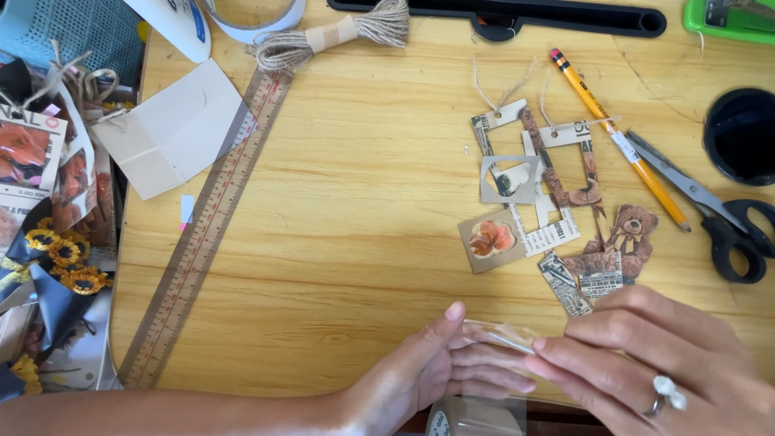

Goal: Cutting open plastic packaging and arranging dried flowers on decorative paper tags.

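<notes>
At the near edge of the wooden table [347, 242], my left hand [436, 367] and my right hand [646, 363] pinch a strip of clear tape [500, 335] stretched between their fingertips. My right hand wears a ring with a white stone. A tape roll [472, 417] sits just under my left hand at the table's edge. Beyond my hands lie paper cut-out tags and frames [533, 190] with string loops, a small card with an orange flower [491, 239], a teddy bear cut-out [631, 234] and newsprint scraps [585, 278].
A yellow pencil [617, 137] and black-handled scissors [714, 214] lie at the right, by a black round lid [741, 136]. A long ruler [211, 222] runs diagonally at left, beside a folded card [169, 129]. Twine bundle [335, 36] and a tape ring [254, 16] sit at the back.
</notes>
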